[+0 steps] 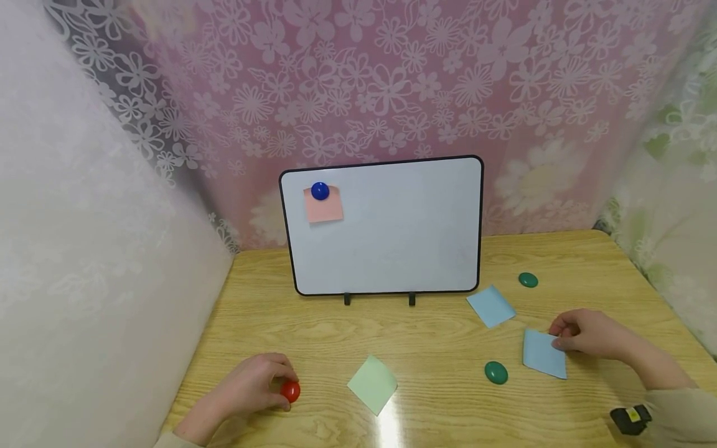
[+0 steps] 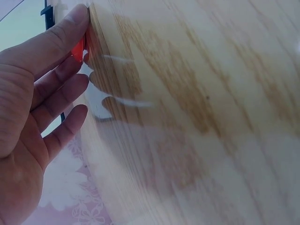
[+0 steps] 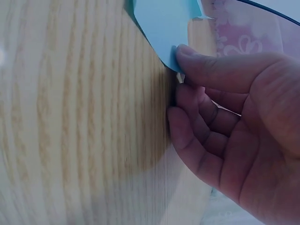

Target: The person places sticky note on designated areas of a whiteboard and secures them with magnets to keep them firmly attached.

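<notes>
My left hand [image 1: 253, 384] is low on the table at the left, its thumb and forefinger pinching a round red magnet [image 1: 290, 391]. In the left wrist view the red magnet [image 2: 78, 48] shows between the fingertips, close over the wood. On the right side, my right hand [image 1: 590, 336] pinches the edge of a light blue sticky note [image 1: 543, 354] between thumb and fingers. The right wrist view shows that blue note [image 3: 161, 28] under the thumb, with the other fingers curled near the table. A green magnet [image 1: 496, 373] lies left of this note.
A whiteboard [image 1: 392, 249] on black feet stands at the back, bearing a pink note [image 1: 325, 210] under a blue magnet [image 1: 320, 191]. A second blue note [image 1: 491, 306], another green magnet [image 1: 528, 279] and a pale green note [image 1: 373, 384] lie on the table [image 1: 426, 348].
</notes>
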